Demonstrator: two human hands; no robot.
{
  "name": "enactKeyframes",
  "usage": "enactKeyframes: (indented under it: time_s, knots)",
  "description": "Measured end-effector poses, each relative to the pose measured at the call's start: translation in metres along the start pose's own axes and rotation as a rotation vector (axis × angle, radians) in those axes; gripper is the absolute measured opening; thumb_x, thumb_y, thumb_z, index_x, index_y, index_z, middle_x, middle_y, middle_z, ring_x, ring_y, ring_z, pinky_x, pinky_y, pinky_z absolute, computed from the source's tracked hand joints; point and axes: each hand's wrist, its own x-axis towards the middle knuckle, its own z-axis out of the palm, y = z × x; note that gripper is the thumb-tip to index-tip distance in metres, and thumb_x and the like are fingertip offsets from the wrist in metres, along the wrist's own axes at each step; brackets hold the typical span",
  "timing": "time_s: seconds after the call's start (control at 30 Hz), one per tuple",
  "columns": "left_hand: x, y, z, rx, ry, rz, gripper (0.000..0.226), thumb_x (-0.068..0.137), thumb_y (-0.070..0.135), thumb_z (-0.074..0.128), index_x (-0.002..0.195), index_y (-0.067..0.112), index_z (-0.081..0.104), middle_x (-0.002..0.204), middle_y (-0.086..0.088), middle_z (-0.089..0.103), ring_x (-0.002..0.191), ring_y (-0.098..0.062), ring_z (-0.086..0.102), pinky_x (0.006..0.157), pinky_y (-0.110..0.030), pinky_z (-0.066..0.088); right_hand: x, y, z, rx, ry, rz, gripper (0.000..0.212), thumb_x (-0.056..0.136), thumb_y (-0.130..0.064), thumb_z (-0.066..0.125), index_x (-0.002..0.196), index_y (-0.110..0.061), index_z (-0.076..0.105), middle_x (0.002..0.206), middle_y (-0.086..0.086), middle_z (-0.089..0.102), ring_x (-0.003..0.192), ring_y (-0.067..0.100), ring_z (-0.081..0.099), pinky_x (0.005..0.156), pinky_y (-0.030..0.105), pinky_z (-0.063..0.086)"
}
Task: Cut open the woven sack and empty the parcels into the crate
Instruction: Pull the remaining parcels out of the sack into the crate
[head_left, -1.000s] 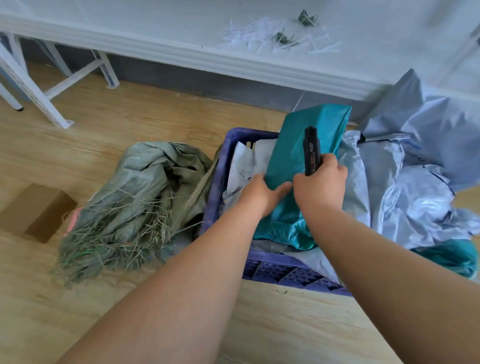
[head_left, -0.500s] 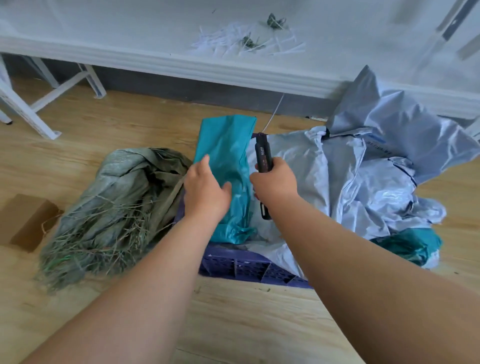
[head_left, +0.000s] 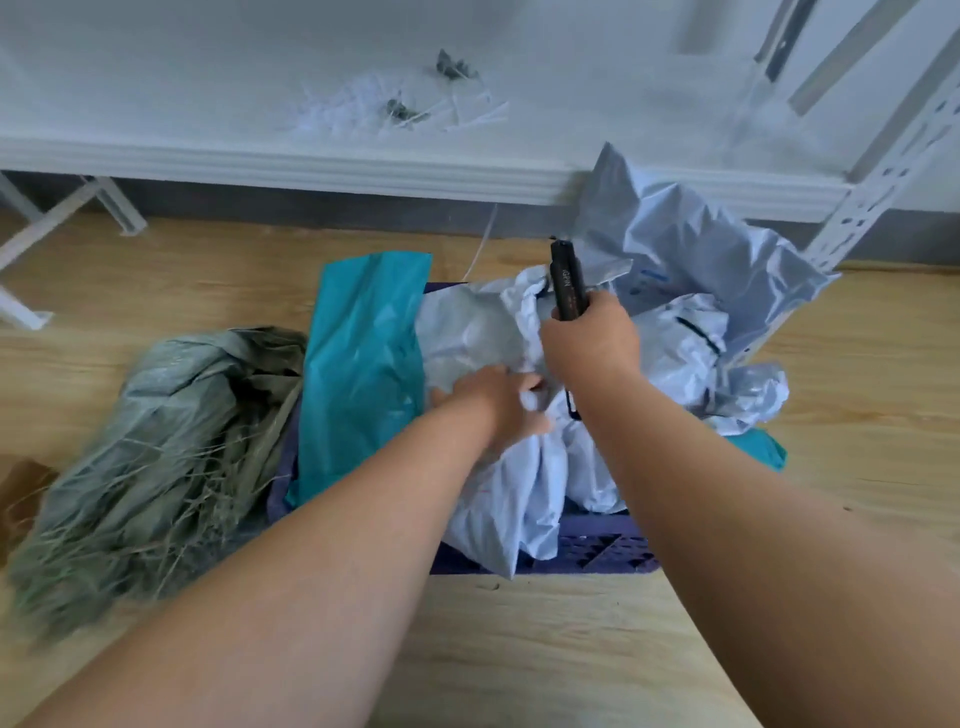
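Wood floor (head_left: 519, 649) is open in front, with the frayed, blurry woven sack (head_left: 156, 441) slumped left of the purple crate (head_left: 597, 551), which is overflowing with pale parcels (head_left: 519, 493) and one teal parcel (head_left: 363, 364) hiding most of the rim. Left hand (head_left: 493, 400) fingers pinch a pale parcel, right hand (head_left: 589, 345) is fisted around a black cutter (head_left: 567, 283), its blade end hidden.

slack sack (head_left: 156, 447) beside parcel-heaped crate (head_left: 597, 551)

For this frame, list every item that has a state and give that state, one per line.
Grey-green woven sack: emptied, crumpled on the floor left of the crate, frayed strands loose.
Purple plastic crate: heaped full.
Teal plastic parcel: leaning at the crate's left end.
White plastic parcels: crumpled, spilling over the rim.
Black utility knife: upright.
Left hand: grip closed on a white parcel.
Right hand: grip closed around the knife.
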Motion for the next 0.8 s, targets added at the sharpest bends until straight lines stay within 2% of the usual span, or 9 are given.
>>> enactKeyframes:
  time_s: [0.1, 0.17, 0.23, 0.3, 0.43, 0.57, 0.67, 0.73, 0.8]
  knots:
    - [-0.021, -0.037, -0.024, -0.473, 0.265, 0.053, 0.030, 0.090, 0.030, 0.061, 0.118, 0.022, 0.065, 0.123, -0.001, 0.064, 0.111, -0.018, 0.059, 0.087, -0.026, 0.044, -0.011, -0.016, 0.027, 0.042, -0.072, -0.082, 0.025, 0.079, -0.016, 0.055, 0.103, -0.012, 0.057, 0.094, 0.010, 0.064, 0.083, 0.032, 0.063, 0.067, 0.035, 0.050]
    - [-0.039, -0.083, -0.043, -0.463, 0.543, -0.032, 0.027, 0.091, 0.025, 0.060, 0.117, 0.023, 0.067, 0.120, 0.002, 0.066, 0.111, -0.015, 0.060, 0.091, -0.026, 0.046, -0.021, -0.027, 0.050, 0.069, -0.180, -0.135, 0.023, 0.079, -0.017, 0.056, 0.101, -0.015, 0.058, 0.092, 0.010, 0.065, 0.084, 0.034, 0.066, 0.076, 0.043, 0.056]
    - [-0.056, -0.140, -0.056, -0.386, 0.694, -0.228, 0.030, 0.091, 0.023, 0.059, 0.121, 0.021, 0.064, 0.122, 0.003, 0.065, 0.112, -0.016, 0.060, 0.091, -0.025, 0.045, -0.036, -0.036, 0.076, 0.063, -0.319, -0.171, 0.015, 0.079, -0.016, 0.058, 0.094, -0.019, 0.058, 0.086, 0.007, 0.064, 0.085, 0.035, 0.066, 0.079, 0.048, 0.056]
    - [-0.068, -0.194, -0.060, -0.320, 0.677, -0.421, 0.038, 0.090, 0.026, 0.061, 0.127, 0.020, 0.059, 0.128, 0.000, 0.061, 0.117, -0.020, 0.057, 0.094, -0.028, 0.044, -0.050, -0.044, 0.101, 0.009, -0.423, -0.193, 0.015, 0.078, -0.013, 0.062, 0.086, -0.023, 0.055, 0.082, 0.008, 0.061, 0.080, 0.036, 0.066, 0.076, 0.048, 0.057]
    - [-0.080, -0.267, -0.040, -0.208, 0.412, -0.612, 0.078, 0.079, 0.045, 0.071, 0.145, 0.024, 0.035, 0.149, -0.008, 0.037, 0.134, -0.030, 0.039, 0.107, -0.042, 0.038, -0.078, -0.053, 0.149, -0.089, -0.585, -0.203, 0.016, 0.079, -0.010, 0.063, 0.094, -0.015, 0.060, 0.075, 0.011, 0.058, 0.056, 0.028, 0.056, 0.059, 0.038, 0.053]
    - [-0.078, -0.313, -0.026, -0.107, 0.507, -0.695, 0.107, 0.070, 0.066, 0.068, 0.150, 0.028, 0.008, 0.158, -0.008, 0.007, 0.145, -0.033, 0.007, 0.114, -0.054, 0.013, -0.091, -0.059, 0.190, -0.126, -0.617, -0.244, 0.018, 0.083, -0.015, 0.064, 0.099, -0.008, 0.063, 0.076, 0.015, 0.057, 0.066, 0.029, 0.055, 0.071, 0.044, 0.054]
    - [-0.074, -0.349, -0.030, -0.063, 0.656, -0.752, 0.119, 0.064, 0.073, 0.067, 0.150, 0.024, 0.000, 0.159, -0.016, 0.002, 0.146, -0.034, -0.001, 0.115, -0.055, 0.004, -0.094, -0.066, 0.210, -0.138, -0.590, -0.222, 0.017, 0.084, -0.016, 0.063, 0.100, -0.010, 0.063, 0.076, 0.013, 0.062, 0.070, 0.033, 0.063, 0.074, 0.045, 0.057]
    - [-0.071, -0.373, -0.037, -0.092, 0.600, -0.811, 0.134, 0.056, 0.080, 0.065, 0.150, 0.021, -0.008, 0.159, -0.019, 0.001, 0.146, -0.036, -0.001, 0.114, -0.055, 0.001, -0.095, -0.068, 0.218, -0.087, -0.603, -0.144, 0.017, 0.084, -0.012, 0.062, 0.100, -0.012, 0.062, 0.073, 0.010, 0.066, 0.069, 0.029, 0.070, 0.069, 0.042, 0.060]
    - [-0.064, -0.385, -0.042, -0.202, 0.419, -0.786, 0.144, 0.048, 0.089, 0.059, 0.149, 0.021, -0.016, 0.160, -0.016, 0.006, 0.146, -0.036, 0.007, 0.114, -0.055, 0.003, -0.094, -0.069, 0.224, -0.078, -0.596, -0.082, 0.017, 0.084, -0.009, 0.061, 0.101, -0.013, 0.061, 0.078, 0.011, 0.069, 0.073, 0.028, 0.072, 0.068, 0.040, 0.061]
